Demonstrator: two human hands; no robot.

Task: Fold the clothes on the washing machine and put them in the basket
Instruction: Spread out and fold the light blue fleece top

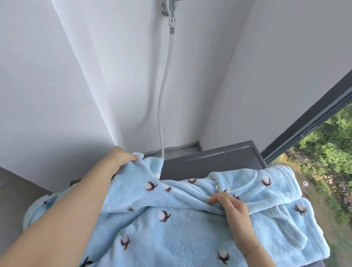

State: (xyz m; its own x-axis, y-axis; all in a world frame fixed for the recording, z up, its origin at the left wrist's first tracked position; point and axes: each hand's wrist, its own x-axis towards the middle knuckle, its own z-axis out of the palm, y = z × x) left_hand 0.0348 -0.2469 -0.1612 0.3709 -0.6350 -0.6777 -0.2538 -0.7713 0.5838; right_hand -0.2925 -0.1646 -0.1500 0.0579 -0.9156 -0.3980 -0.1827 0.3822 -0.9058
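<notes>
Spreading is in hand: on the grey washing machine (217, 161), the left hand (120, 155) pinches the light-blue fleece robe (176, 238), right hand (233, 209) fingers curl into its collar folds; next, likely smoothing flat.

Light-blue fleece robe (176, 238) with cotton-boll print, spread rumpled over grey washing machine (212, 160).
</notes>
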